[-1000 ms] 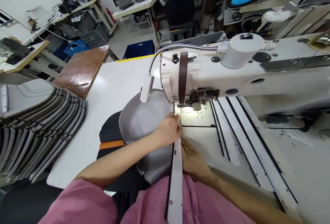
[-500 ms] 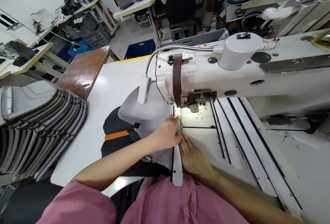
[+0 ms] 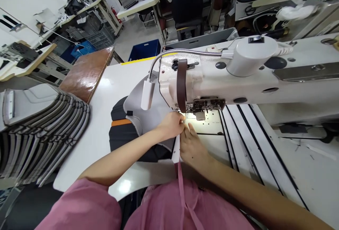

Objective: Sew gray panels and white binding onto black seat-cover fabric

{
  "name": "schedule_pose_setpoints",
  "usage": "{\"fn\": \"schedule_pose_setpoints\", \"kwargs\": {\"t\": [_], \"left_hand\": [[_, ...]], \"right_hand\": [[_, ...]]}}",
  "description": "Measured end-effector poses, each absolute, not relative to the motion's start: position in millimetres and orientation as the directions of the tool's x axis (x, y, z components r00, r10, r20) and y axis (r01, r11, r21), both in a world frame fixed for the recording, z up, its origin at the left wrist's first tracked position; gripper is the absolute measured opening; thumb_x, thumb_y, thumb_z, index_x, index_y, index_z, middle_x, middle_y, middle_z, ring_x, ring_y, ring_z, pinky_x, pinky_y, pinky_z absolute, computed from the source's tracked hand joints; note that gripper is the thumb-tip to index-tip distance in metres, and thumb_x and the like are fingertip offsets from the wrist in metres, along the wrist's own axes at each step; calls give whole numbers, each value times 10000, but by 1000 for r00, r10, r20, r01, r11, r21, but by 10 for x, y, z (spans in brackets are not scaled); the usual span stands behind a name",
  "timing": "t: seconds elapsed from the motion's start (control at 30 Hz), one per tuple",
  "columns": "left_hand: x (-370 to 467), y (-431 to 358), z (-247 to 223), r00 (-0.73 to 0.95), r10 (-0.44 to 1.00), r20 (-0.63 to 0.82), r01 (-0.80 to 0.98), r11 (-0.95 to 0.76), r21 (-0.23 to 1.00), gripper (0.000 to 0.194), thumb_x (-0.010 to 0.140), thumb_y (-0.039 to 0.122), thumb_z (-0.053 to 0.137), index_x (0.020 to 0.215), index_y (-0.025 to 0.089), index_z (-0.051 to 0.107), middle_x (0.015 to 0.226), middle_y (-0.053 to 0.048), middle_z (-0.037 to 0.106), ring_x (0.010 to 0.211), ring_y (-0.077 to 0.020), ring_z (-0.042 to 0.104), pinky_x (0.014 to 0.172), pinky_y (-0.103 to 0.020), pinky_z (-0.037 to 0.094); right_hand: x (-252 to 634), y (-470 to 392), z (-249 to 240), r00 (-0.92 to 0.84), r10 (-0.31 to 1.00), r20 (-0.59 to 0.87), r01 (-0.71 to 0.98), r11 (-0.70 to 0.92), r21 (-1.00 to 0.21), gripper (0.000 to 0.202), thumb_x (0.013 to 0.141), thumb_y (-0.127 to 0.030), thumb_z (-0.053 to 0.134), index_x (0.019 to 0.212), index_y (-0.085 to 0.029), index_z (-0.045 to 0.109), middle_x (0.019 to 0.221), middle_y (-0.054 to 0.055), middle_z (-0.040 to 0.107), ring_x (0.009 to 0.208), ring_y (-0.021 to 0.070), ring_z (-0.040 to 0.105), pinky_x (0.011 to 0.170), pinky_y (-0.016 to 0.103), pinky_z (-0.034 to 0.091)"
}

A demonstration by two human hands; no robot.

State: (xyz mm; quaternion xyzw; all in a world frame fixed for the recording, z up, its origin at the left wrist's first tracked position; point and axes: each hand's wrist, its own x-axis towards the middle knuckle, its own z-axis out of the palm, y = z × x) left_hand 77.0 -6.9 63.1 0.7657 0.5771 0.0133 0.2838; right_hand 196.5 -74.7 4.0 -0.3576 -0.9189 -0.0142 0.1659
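White strip (image 3: 176,150) has fed further in toward the sewing machine head (image 3: 180,85); tail now ends just on the near side of the hands, so little is left to guide. Grey panel (image 3: 153,117) has shifted in with it, lying left of and below the head. Left hand (image 3: 172,125) curled, pinching strip at the panel edge; right hand (image 3: 194,152) flat, fingers slightly spread beside it. Panel smooth, curved edge; matte black fabric (image 3: 123,138) has an orange band (image 3: 120,122). Worktop (image 3: 92,152) glossy white.

Glossy brown wood-look board (image 3: 87,71), smooth white tabletop (image 3: 87,134), matt grey cloth piece (image 3: 155,108).
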Motion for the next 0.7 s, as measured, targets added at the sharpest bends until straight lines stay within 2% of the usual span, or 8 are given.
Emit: {"fn": "schedule_pose_setpoints", "kwargs": {"t": [0.13,0.2,0.27,0.37,0.43,0.5,0.6,0.7], "left_hand": [[782,0,558,317,920,-232,878,-192,439,274,727,70,432,518,183,295,500,36,291,532,-115,301,556,-272,255],[793,-42,533,293,934,-204,885,-184,427,213,742,85,426,561,184,372,541,24,366,562,-123,355,573,-265,297],[796,-151,544,280,941,-191,889,-179,421,74,715,105,472,698,175,491,690,-10,495,672,-143,458,629,-257,373],[767,-379,653,312,920,-237,898,-204,391,300,655,117,539,952,154,547,996,-83,545,899,-193,533,779,-281,454],[737,-501,768,362,878,-315,899,-239,366,316,656,110,530,968,153,554,1009,-93,549,898,-204,551,790,-297,474],[724,-561,876,384,835,-394,907,-262,329,248,674,95,499,906,154,563,912,-84,572,814,-207,568,727,-305,485],[780,-568,961,355,806,-473,932,-264,250,190,709,92,476,863,136,577,864,-104,598,776,-229,591,676,-320,486],[909,-593,943,323,806,-495,946,-269,180,283,742,87,478,1002,74,589,968,-162,611,848,-260,618,696,-331,501]], "right_hand": [[1972,-632,5,-655,683,323,695,713,-97,431,796,-115,506,1182,61,582,1167,285,584,1154,354,501,1039,528,367],[2016,-682,-11,-620,707,340,726,681,-93,438,788,-78,482,1195,60,568,1202,270,574,1191,349,484,1042,514,379],[2085,-827,-14,-580,736,349,749,650,-129,422,789,-39,452,1185,37,576,1208,244,581,1193,328,494,1032,491,402],[2185,-1142,-5,-547,754,365,697,651,-300,399,825,-68,440,1198,9,560,1189,223,595,1153,289,533,973,424,472],[2192,-1323,0,-559,743,368,579,668,-468,427,867,-170,457,1262,-15,503,1214,207,587,1154,254,539,915,355,515],[2106,-1432,-6,-600,713,361,458,677,-576,452,890,-252,478,1304,-69,468,1234,164,587,1151,209,545,884,295,525],[1782,-1482,-59,-660,669,342,458,719,-523,419,860,-320,578,1228,-122,547,1166,127,624,1087,222,578,879,310,521],[1329,-1486,-140,-662,681,313,567,729,-383,286,849,-356,612,1032,-139,647,958,87,671,915,233,628,786,328,540]]}}
